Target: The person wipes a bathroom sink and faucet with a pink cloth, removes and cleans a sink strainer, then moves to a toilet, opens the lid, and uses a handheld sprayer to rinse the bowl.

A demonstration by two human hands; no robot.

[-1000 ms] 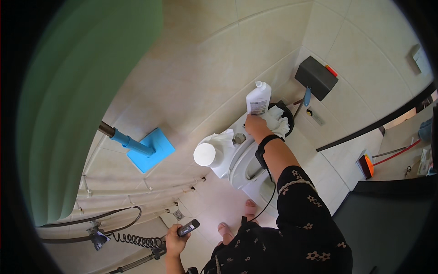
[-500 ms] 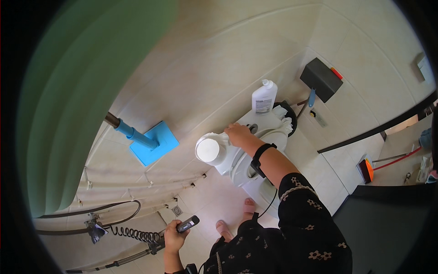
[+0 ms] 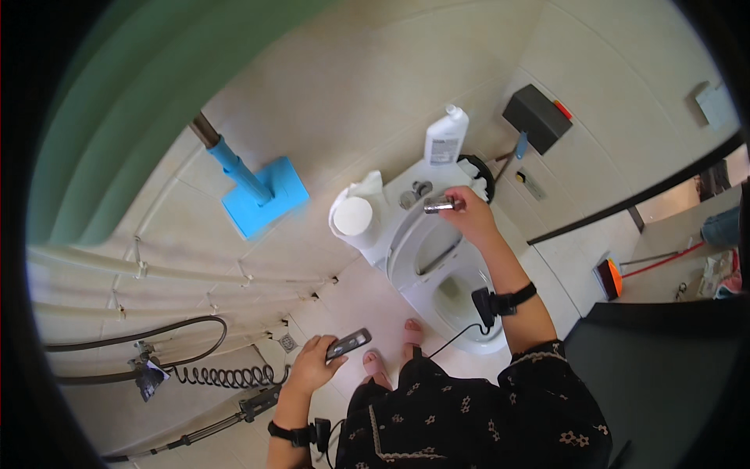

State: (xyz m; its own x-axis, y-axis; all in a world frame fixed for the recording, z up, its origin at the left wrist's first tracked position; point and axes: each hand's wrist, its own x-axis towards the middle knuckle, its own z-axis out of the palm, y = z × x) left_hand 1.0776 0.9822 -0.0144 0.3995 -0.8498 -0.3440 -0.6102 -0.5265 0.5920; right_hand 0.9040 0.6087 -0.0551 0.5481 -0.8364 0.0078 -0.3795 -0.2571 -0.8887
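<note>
My left hand [image 3: 311, 366] is closed around a dark grey oblong handle [image 3: 348, 344], low on the left and apart from the toilet. My right hand [image 3: 473, 217] grips a short shiny metal cylinder [image 3: 444, 205] over the toilet; its exact kind is unclear. Beneath that hand, the white toilet [image 3: 491, 341] has its seat raised, and the bowl shows. On the tank top, a round metal flush button [image 3: 414, 194] lies just left of the cylinder. A white roll [image 3: 354, 216] stands at the tank's left end, and a white bottle [image 3: 446, 139] stands at its far end.
A blue flat mop [image 3: 269, 199] leans on the wall at left. Below it run white pipes [image 3: 180, 274] and a black coiled hose [image 3: 226, 377]. A dark grey box [image 3: 537, 119] hangs on the far wall. A black bin [image 3: 486, 176] stands behind the toilet; a broom [image 3: 608, 280] is at right.
My right hand has lifted from the tank top and moved right over the toilet, with the metal cylinder now showing in it. My left hand, still holding the dark handle, has shifted slightly up and right.
</note>
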